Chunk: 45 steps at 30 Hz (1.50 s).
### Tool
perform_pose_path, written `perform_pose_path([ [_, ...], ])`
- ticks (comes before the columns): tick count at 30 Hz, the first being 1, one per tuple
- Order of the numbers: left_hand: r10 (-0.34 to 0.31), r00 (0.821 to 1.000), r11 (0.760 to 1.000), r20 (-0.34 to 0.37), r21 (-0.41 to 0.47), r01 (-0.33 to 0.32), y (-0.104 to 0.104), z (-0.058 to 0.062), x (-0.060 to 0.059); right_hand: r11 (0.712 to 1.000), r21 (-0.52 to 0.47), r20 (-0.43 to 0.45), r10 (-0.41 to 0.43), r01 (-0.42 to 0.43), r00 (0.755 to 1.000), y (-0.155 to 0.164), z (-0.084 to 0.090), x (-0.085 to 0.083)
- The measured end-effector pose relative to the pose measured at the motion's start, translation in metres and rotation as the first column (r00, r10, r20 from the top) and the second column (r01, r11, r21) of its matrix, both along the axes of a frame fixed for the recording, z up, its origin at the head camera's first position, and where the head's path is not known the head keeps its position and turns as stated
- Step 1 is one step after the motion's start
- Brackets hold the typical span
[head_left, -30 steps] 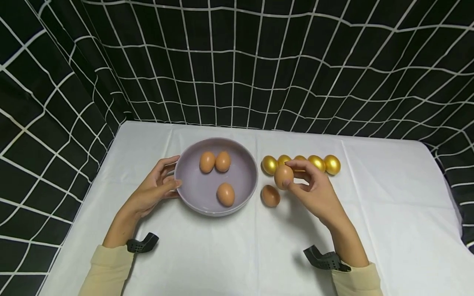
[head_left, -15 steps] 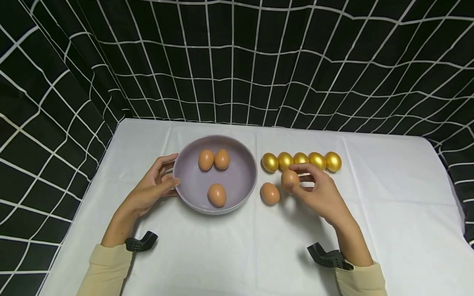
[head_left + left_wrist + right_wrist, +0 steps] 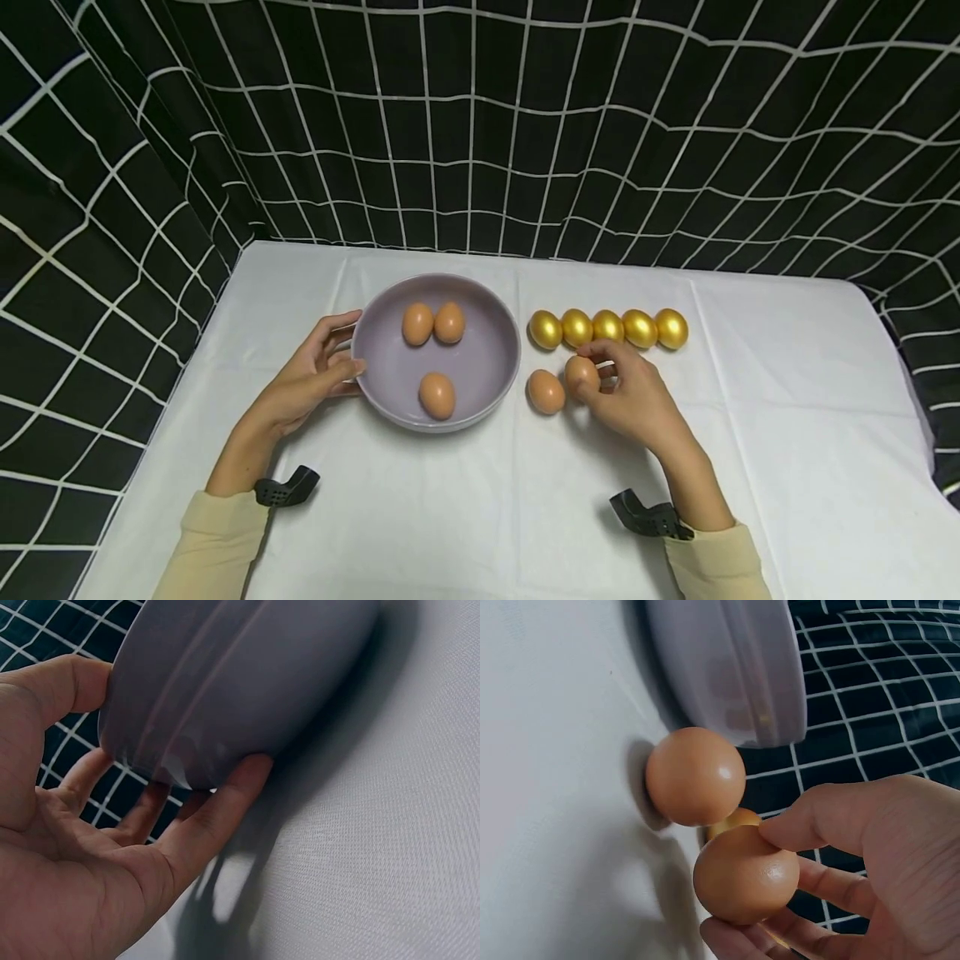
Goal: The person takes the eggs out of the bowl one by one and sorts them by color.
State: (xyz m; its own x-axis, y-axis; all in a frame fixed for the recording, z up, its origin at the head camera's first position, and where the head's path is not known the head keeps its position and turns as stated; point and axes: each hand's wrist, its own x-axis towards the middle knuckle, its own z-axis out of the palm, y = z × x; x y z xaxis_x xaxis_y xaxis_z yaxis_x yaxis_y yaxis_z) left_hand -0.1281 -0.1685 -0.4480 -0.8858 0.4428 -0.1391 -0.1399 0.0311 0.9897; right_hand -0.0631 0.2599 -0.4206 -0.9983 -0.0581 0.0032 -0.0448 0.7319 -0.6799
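A lavender bowl (image 3: 480, 392) stands on the white table with three brown eggs inside: two side by side near the back (image 3: 417, 324) and one nearer the front (image 3: 437, 396). My left hand (image 3: 303, 383) grips its left side, thumb at the rim and fingers against the outer wall (image 3: 225, 690). Right of the bowl, a brown egg (image 3: 546, 392) lies on the cloth. Just beside it my right hand (image 3: 633, 396) pinches another brown egg (image 3: 582, 377) between thumb and fingers; in the right wrist view this held egg (image 3: 746, 874) is low over the cloth.
Several golden eggs (image 3: 607, 326) lie in a row behind the right hand. Black cloth with a white grid net (image 3: 472, 133) rises behind the table and at its sides. Both forearms carry black wrist mounts (image 3: 288, 487).
My right hand has brought its brown egg down beside the one on the table, uncovering the golden row. In the bowl, the front egg has rolled left. The left hand keeps its grip.
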Motion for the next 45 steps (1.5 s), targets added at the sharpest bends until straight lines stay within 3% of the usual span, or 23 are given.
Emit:
perform_pose_path([
  [11,0.006,1.000,1.000,0.012,-0.003,-0.006,0.001,-0.001,0.000,1.000,0.031,0.006,0.005,-0.005,1.000,-0.003,-0.005,0.002],
  [25,0.000,1.000,1.000,0.004,-0.005,0.000,0.000,0.002,0.003,0.997,0.078,0.041,0.018,-0.021,0.999,-0.004,0.003,0.006],
  [34,-0.004,1.000,1.000,0.006,0.003,0.004,0.001,0.001,0.002,0.998,0.056,-0.065,-0.031,0.034,0.997,-0.010,0.017,0.003],
  [38,-0.002,1.000,1.000,0.007,0.009,0.002,0.001,0.000,0.000,1.000,0.025,-0.114,-0.003,0.006,0.993,-0.023,0.025,-0.005],
  [45,-0.001,1.000,1.000,0.020,-0.002,0.001,0.001,-0.001,0.000,0.995,0.053,-0.163,0.091,-0.083,0.982,-0.050,0.047,-0.020],
])
